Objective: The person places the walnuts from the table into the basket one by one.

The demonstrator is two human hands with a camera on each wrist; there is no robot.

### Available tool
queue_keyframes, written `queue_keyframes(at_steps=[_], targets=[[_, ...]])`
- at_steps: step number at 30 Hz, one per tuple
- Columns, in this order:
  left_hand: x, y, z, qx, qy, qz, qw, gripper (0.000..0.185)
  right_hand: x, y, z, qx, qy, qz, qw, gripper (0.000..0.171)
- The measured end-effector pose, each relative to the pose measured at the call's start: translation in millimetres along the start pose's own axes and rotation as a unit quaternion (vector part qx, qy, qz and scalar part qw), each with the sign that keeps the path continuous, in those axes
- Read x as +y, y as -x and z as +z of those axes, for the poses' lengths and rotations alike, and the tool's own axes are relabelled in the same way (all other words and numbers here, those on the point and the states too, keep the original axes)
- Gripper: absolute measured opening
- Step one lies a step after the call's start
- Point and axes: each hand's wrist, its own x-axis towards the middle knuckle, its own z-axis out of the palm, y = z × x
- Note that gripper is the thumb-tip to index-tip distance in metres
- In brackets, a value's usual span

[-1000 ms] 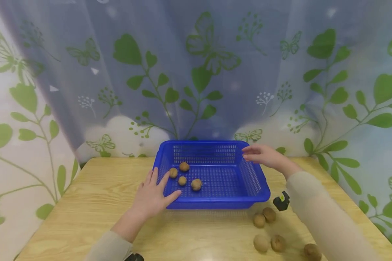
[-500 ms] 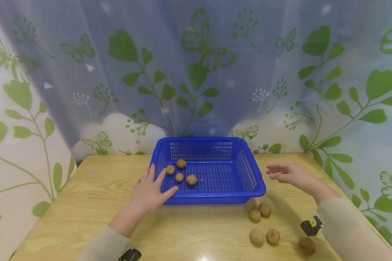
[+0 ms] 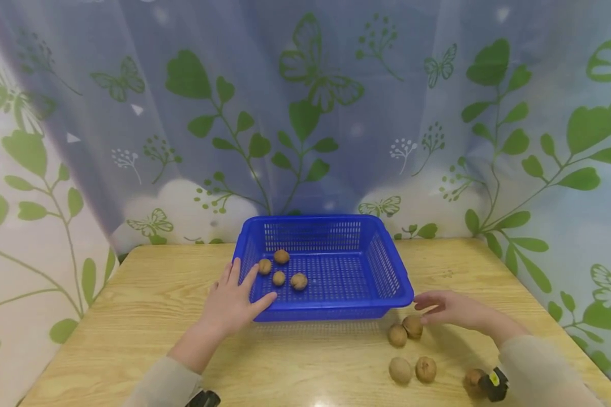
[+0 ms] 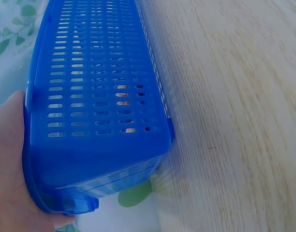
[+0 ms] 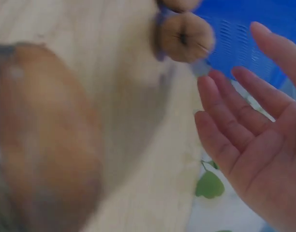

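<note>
A blue plastic basket (image 3: 331,306) with slotted walls sits on the table. Several walnuts (image 3: 298,281) lie inside it, toward the left. My left hand (image 3: 229,302) rests with spread fingers on the basket's front left corner; in the left wrist view part of that hand (image 4: 10,169) lies along the rim. Just right of the basket's front right corner, my right hand (image 3: 453,310) hovers with loosely bent fingers beside a walnut (image 3: 413,327). The right wrist view shows its palm (image 5: 264,154) with nothing in it and a walnut (image 5: 186,37) apart from the fingertips.
Another walnut (image 3: 397,336) touches the one by my right hand. Two more walnuts (image 3: 400,371) lie nearer the front, and one walnut (image 3: 472,380) sits partly behind the right wrist camera (image 3: 495,384). A patterned curtain (image 3: 305,113) hangs behind the wooden table (image 3: 158,294).
My right hand has moved from over the basket's right side out to the right, then down toward the pair of walnuts. The left hand stays on the basket. The head view has shifted slightly.
</note>
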Motion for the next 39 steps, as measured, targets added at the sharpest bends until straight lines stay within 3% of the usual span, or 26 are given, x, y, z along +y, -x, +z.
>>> queue_keyframes(at_steps=[11,18,25,39], targets=[[-3.5,-0.6,1.4,-0.007,0.001,-0.001,1.0,0.089,2.9,-10.7,19.7,-0.032,0.012,-0.021,0.999,0.05],[-2.9,-1.8,0.1,-0.003,0.009,-0.001,1.0,0.087,9.5,-11.7,20.5,-0.016,0.024,-0.036,0.999,0.037],[-2.5,-0.7,-0.8,-0.01,0.006,-0.003,0.9999,0.09,14.0,-4.3,19.5,0.013,0.052,-0.043,0.998,0.04],[-3.5,-0.7,0.7,-0.006,0.002,0.0,1.0,0.09,13.1,17.3,15.8,0.108,-0.025,-0.017,0.994,0.047]])
